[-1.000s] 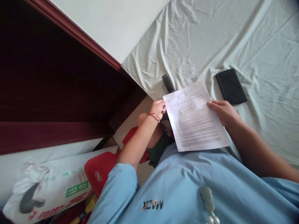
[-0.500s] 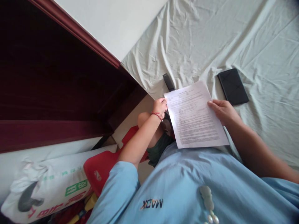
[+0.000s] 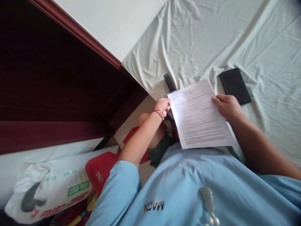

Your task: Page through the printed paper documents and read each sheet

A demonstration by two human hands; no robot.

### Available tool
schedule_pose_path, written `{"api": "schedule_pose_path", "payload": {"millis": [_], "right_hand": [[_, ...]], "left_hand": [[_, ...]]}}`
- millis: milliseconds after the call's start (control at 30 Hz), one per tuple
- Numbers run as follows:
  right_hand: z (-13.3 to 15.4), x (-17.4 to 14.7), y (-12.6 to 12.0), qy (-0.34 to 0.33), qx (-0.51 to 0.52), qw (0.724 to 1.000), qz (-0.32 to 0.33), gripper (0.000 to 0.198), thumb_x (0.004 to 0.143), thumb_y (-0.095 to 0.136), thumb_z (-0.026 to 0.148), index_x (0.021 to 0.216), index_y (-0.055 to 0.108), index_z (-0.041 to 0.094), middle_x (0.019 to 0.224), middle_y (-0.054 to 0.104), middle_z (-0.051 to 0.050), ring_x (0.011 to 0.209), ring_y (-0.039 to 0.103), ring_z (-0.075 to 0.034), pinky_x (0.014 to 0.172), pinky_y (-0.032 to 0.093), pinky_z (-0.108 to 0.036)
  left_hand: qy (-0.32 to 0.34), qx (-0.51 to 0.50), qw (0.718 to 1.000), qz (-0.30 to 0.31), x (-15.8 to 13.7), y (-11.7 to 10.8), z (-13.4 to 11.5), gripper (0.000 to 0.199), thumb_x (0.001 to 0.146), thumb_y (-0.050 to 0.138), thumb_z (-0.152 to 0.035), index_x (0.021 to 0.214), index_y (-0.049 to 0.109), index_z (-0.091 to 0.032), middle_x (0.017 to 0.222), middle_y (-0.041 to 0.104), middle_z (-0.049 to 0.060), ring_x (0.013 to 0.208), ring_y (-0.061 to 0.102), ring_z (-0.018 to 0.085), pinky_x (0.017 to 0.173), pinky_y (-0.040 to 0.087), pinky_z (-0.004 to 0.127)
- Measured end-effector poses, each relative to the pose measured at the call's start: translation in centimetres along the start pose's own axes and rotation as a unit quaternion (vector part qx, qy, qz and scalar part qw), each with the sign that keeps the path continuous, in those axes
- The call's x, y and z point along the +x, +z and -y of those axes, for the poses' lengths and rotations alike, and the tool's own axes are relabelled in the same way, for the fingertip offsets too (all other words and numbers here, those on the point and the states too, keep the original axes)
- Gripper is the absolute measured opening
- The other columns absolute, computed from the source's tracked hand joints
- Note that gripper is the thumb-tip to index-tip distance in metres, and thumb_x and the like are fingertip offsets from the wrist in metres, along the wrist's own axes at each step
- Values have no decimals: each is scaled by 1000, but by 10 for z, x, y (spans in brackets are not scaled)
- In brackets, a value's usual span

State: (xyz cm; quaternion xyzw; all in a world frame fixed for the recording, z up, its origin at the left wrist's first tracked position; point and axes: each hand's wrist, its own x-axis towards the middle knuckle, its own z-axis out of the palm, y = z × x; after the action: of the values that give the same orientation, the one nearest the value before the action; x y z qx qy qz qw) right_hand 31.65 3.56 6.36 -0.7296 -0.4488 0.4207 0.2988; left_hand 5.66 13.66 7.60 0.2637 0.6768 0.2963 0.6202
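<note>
A printed sheet of paper (image 3: 199, 116) is held up in front of my blue shirt, its text facing me. My left hand (image 3: 163, 106), with a red string on the wrist, pinches its upper left edge. On the opposite side my right hand (image 3: 227, 106) grips the right edge, thumb on top and fingers behind the page. Just beyond the page's top left corner lies a small dark stick-like object (image 3: 169, 82), its lower end close to the paper. A black phone-like slab (image 3: 235, 85) rests past my right hand, which overlaps its near edge in view.
A wrinkled pale cloth (image 3: 202, 37) covers the surface ahead. To the left stands dark red-brown furniture (image 3: 58, 72). Below it are a red plastic stool or chair (image 3: 101, 168) and a white printed sack (image 3: 56, 185). My knee is beside my left forearm.
The paper has shifted slightly to the right and tilted a little more. My right hand has moved slightly up and right with it. Both hands keep their hold.
</note>
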Motion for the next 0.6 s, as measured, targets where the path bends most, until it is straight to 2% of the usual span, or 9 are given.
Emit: {"api": "schedule_pose_path", "payload": {"millis": [100,167,233,300,367,433,500,600], "right_hand": [[7,8,-4,25,-25,999,-12,43,99,62,51,66,54,25,57,47,0,53,44,-17,53,32,-34],[11,17,-7,1,-102,995,-22,39,99,61,43,65,54,25,59,49,-1,57,49,-19,58,37,-36],[16,25,-9,-40,-198,978,-49,28,97,62,38,72,60,25,68,59,-5,69,59,-25,67,44,-38],[23,31,-9,-93,-262,957,-85,16,97,62,37,93,71,24,91,73,-12,89,67,-32,79,51,-44],[35,36,-6,-165,-280,939,-111,30,100,58,36,120,73,21,122,76,-17,111,68,-37,95,54,-51],[51,43,2,-249,-280,921,-111,40,104,51,36,136,69,19,142,70,-19,129,63,-38,111,50,-55],[69,55,15,-307,-266,908,-99,43,109,46,39,142,66,22,148,68,-16,135,60,-38,119,46,-58],[97,87,47,-346,-250,903,-54,45,113,39,42,146,63,26,152,65,-15,140,56,-38,121,45,-58]], "left_hand": [[-4,2,1000,1,1,3,-4,40,88,57,4,55,45,-16,46,39,-6,35,29,2,40,12,17],[-2,1,1000,4,3,6,-5,41,89,57,3,55,44,-17,46,38,-7,35,28,2,40,11,17],[1,-2,1000,9,3,9,-5,41,89,58,2,56,44,-17,46,38,-7,35,28,2,40,11,17],[1,-1,1000,11,4,12,-3,38,87,59,2,57,46,-17,47,39,-6,36,28,2,41,11,17],[2,1,1000,13,4,14,-2,36,86,59,2,58,48,-17,47,41,-6,36,28,2,41,12,17],[5,-1,1000,15,5,14,1,36,85,59,2,57,47,-17,48,40,-6,37,28,2,41,12,17],[12,-9,1000,16,6,14,3,37,83,60,3,56,44,-18,48,37,-7,39,28,2,42,11,17],[23,-12,1000,8,8,15,5,40,83,59,3,55,40,-19,49,34,-7,40,27,2,42,10,17]]}}
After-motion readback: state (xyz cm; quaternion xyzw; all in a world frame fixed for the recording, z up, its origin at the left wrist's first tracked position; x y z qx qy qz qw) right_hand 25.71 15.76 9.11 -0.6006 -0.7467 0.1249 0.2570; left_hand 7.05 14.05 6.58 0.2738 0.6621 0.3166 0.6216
